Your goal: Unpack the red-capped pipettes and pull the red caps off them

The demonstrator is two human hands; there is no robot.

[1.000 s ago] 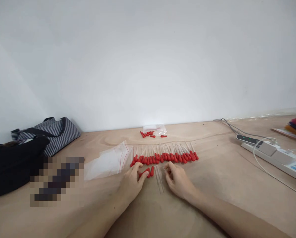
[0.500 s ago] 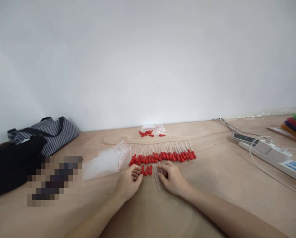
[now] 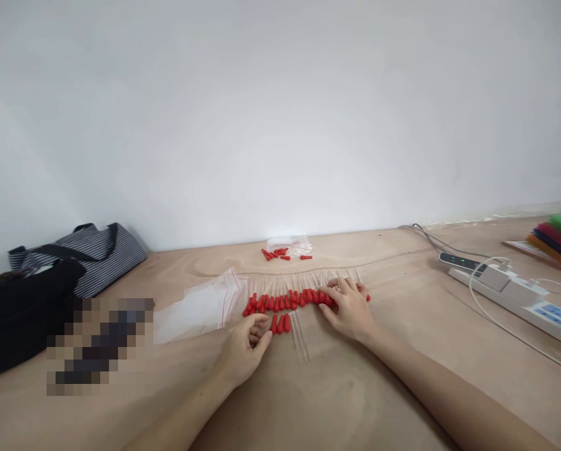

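striped dark-and-pale bag point(image 3: 97, 247), plain black fabric point(image 3: 31, 307), vivid red bulbs point(image 3: 280, 303), red-lined translucent pouches point(image 3: 200, 308), pale brown wood-grained table point(image 3: 280, 401), white power strip point(image 3: 515, 294) (blue panel included), green, pink, blue and orange stack point(image 3: 557, 241)

Striped bag point(image 3: 95, 247), power strip point(image 3: 519, 297), colored mesh stack point(image 3: 557, 241).

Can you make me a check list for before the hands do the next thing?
1. Three red bulbs lie together near the left hand: ok.
2. Thin clear tubes lie between the hands: ok.
3. Right hand clear of the long red-ended row: not ok, it's over it.
4. Right fingers gripping a bulb: cannot tell.
5. White cable away from both hands: ok.
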